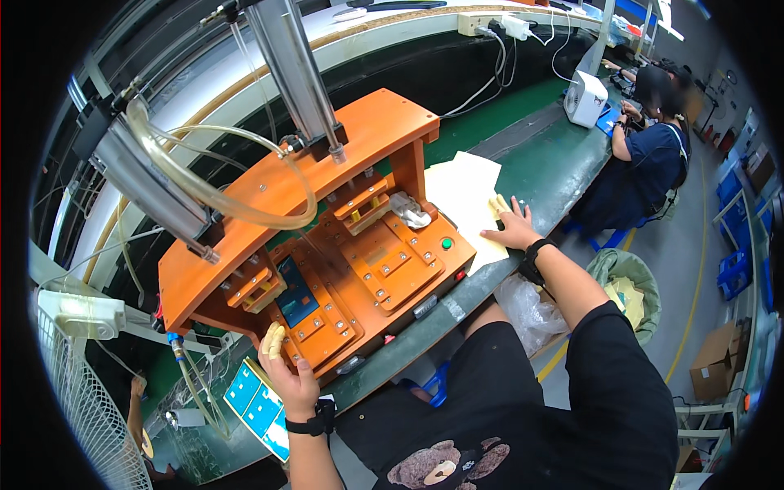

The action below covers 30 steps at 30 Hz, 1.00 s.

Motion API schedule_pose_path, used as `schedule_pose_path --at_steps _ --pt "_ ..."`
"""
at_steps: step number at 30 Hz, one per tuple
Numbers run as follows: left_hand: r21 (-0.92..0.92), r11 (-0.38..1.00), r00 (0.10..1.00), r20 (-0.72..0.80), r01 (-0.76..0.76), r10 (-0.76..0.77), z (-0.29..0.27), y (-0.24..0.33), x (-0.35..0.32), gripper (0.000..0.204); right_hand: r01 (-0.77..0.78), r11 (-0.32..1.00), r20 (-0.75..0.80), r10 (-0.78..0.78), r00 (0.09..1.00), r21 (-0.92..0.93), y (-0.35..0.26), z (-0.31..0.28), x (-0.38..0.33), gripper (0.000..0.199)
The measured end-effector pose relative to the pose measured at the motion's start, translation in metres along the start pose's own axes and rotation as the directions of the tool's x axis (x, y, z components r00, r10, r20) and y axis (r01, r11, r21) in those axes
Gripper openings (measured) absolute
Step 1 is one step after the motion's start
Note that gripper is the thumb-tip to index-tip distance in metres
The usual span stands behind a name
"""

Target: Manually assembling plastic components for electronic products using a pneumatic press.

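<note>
An orange two-station press (376, 245) stands on the bench in front of me, with metal cylinders above it. A dark blue flat panel (296, 296) lies in its left fixture; the right fixture (396, 265) has no panel on it. My left hand (286, 377), with yellow covers on some fingertips, is at the press's front left corner, thumb apart and fingers stretched out. Whether it touches the press I cannot tell. Over pale yellow sheets (461, 184) right of the press, my right hand (513, 227) is spread, also with a yellow-covered fingertip.
Bright blue sheets with a yellow border (260, 412) lie left of my left hand. A crumpled white cloth (410, 211) sits on the press near a green button (447, 243). A bin (625, 290) and a clear plastic bag (529, 306) are at right. A co-worker (645, 163) sits farther along.
</note>
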State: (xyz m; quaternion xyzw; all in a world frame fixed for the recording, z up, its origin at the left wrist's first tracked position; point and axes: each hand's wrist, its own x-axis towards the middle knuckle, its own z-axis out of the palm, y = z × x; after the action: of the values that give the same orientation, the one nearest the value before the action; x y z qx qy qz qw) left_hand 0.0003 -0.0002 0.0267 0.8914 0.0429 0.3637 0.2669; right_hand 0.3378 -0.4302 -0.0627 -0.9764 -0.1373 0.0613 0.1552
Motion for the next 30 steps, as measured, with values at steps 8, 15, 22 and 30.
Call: schedule_pose_path --at_steps 8,15,22,30 --pt "0.001 1.0 1.0 0.007 -0.019 0.019 0.003 0.002 0.001 0.068 0.134 0.969 -0.209 -0.09 0.974 0.207 0.023 0.016 0.002 0.071" --pt "-0.009 1.0 1.0 0.008 -0.005 0.005 0.002 0.003 0.0 0.069 0.161 0.925 -0.362 -0.028 0.932 0.344 0.03 0.03 0.007 0.059" --pt "0.005 1.0 1.0 0.014 -0.017 0.017 0.003 0.002 0.0 0.068 0.145 0.973 -0.078 -0.161 0.984 -0.179 -0.002 0.005 -0.009 0.075" --pt "0.027 1.0 1.0 0.009 -0.007 0.006 0.002 0.005 0.0 0.066 0.078 0.994 -0.201 -0.092 0.975 -0.075 0.005 0.02 0.003 0.078"
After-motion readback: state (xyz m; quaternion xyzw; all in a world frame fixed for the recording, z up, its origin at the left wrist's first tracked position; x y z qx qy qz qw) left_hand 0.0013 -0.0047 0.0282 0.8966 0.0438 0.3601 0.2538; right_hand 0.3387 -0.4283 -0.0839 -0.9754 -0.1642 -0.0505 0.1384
